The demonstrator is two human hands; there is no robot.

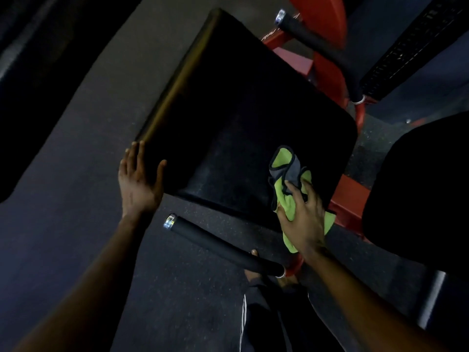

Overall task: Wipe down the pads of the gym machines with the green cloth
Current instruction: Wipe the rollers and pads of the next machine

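Dim, murky wide-angle view; deep shadows, soft blur, edges bent.

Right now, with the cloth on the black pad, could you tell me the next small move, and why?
Probably sweep the right hand and green cloth leftward across the pad. The cloth sits near the pad's lower right corner, most of the surface lies beyond it, and the left hand rests on its left edge.
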